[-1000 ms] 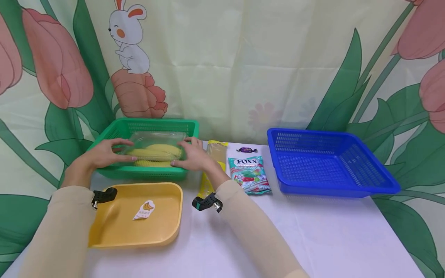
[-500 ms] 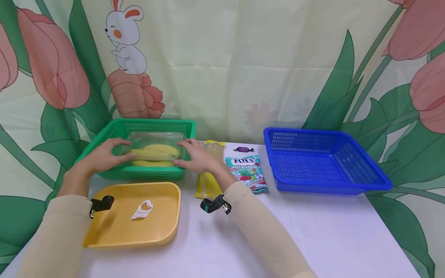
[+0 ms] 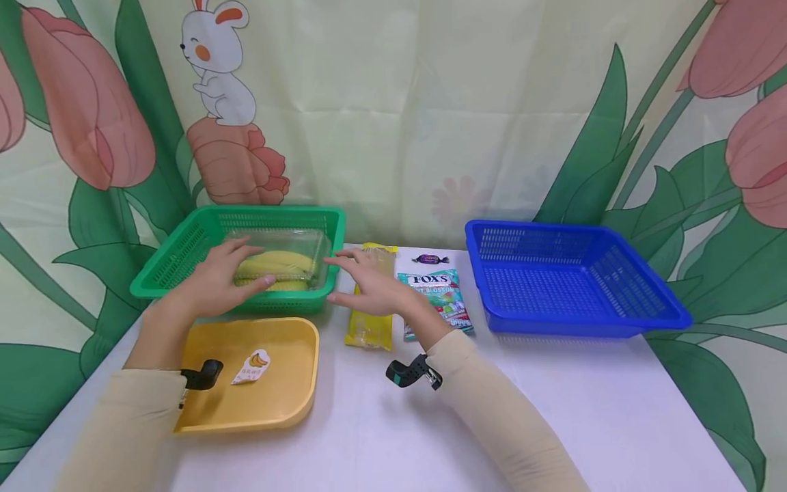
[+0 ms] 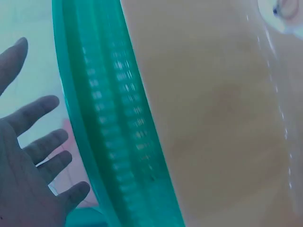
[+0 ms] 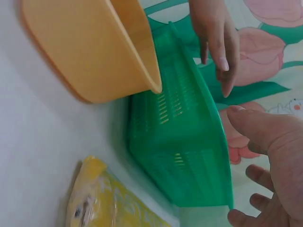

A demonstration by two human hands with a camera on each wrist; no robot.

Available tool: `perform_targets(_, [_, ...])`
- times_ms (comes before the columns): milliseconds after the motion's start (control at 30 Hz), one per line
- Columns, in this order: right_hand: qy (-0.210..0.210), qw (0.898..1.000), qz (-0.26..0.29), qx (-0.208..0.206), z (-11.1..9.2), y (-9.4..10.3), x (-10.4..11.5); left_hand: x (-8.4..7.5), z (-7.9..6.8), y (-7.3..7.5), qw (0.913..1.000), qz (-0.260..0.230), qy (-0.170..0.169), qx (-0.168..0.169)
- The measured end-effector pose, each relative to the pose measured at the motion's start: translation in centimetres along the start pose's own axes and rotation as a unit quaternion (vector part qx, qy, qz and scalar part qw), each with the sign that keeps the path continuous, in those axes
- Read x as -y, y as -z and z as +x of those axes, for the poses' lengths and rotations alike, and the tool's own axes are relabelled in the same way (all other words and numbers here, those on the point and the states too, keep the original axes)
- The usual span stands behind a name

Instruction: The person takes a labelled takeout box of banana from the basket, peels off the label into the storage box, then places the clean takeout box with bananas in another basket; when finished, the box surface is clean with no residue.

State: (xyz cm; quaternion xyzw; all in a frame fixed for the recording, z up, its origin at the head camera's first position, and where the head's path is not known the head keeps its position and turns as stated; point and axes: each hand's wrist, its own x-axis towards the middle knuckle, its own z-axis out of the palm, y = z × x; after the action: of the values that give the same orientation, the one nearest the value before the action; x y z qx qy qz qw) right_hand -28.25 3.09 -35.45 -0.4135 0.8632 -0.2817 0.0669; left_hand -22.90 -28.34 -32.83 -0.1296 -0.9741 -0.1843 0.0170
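Note:
Inside the green basket (image 3: 199,287) lies a clear plastic box (image 3: 310,240) with what look like yellow bananas (image 3: 279,261) in or under it. My left hand (image 3: 215,279) hovers over the basket's front left part, its fingers spread and holding nothing; part of the box is hidden behind it. The left wrist view shows that hand (image 4: 35,151) with its fingers apart beside the green rim. At the basket's right edge my right hand (image 3: 376,285) is held in the air, thumb and fingers apart, above a yellow packet (image 3: 370,331). The right wrist view shows nothing in its grasp.
In front of the basket stands a yellow-orange tray (image 3: 277,389) with a banana sticker (image 3: 253,365). A Fox's candy bag (image 3: 439,290) and a purple wrapped candy (image 3: 430,259) lie right of the packet. Further right is a blue basket (image 3: 572,326).
Both hands have let go of the clear box, which now sits lower in the green basket. My right hand has moved right, away from it; my left hand has shifted a little right.

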Motion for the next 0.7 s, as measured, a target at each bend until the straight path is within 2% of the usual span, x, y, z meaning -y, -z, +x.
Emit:
perform_targets(167, [-0.015, 1.0, -0.012, 0.006, -2.0, 0.8, -0.1, -1.8, 0.2, -0.6, 0.9994, 0.024, -0.026, 0.001])
perform_targets(300, [-0.02, 0.999, -0.024, 0.015, -3.5, 1.5, 0.2, -2.7, 0.4, -1.1, 0.9987, 0.024, -0.044, -0.007])
perform_targets(467, [-0.007, 0.998, -0.067, 0.015, -5.7, 2.2, 0.5, -4.0, 0.4, -1.8, 0.9968, 0.027, -0.072, -0.025])
perform_targets(600, [0.005, 0.994, -0.109, 0.002, -7.9, 2.7, 0.3, -4.9, 0.2, -1.7, 0.994, 0.037, -0.094, -0.043])
perform_targets(700, [-0.005, 0.991, -0.133, -0.009, -9.7, 3.3, 0.0, -5.8, 0.2, -1.6, 0.9911, 0.046, -0.113, -0.052])
